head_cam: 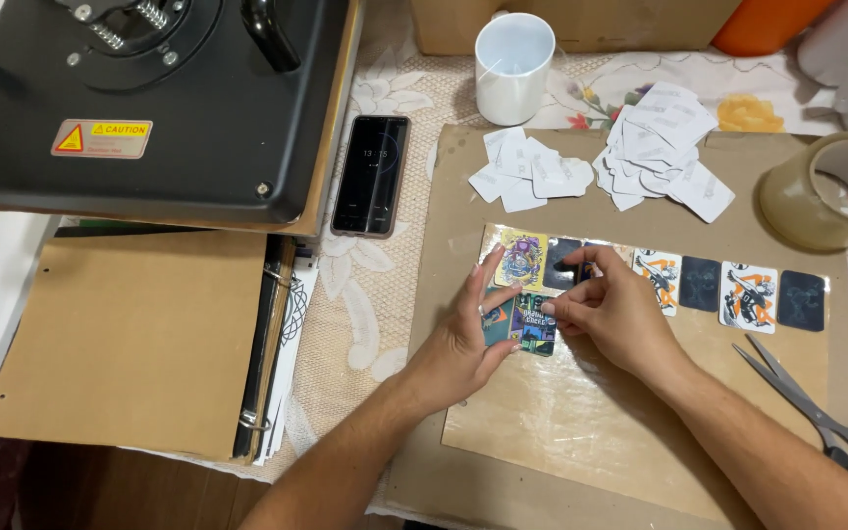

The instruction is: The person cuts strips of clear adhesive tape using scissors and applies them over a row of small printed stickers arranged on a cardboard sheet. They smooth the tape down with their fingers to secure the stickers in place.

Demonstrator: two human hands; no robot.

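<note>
Both forearms come in from the bottom edge, palms down over the clear sheet [581, 412] on the table. Left hand [468, 339] half open, fingers extended, thumb and fingertips pressing the small dark printed card [535, 334]. Right hand [610, 309] curled, pinching that card's right edge. More cards [748, 294] run in a row right of the right hand; scissors [817, 412] further right.

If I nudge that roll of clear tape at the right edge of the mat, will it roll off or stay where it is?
The roll of clear tape lies flat on its side, so it should slide rather than roll. Its wide hollow core suggests it is light for its size. Tipped on edge it could roll toward the scissors.
</note>
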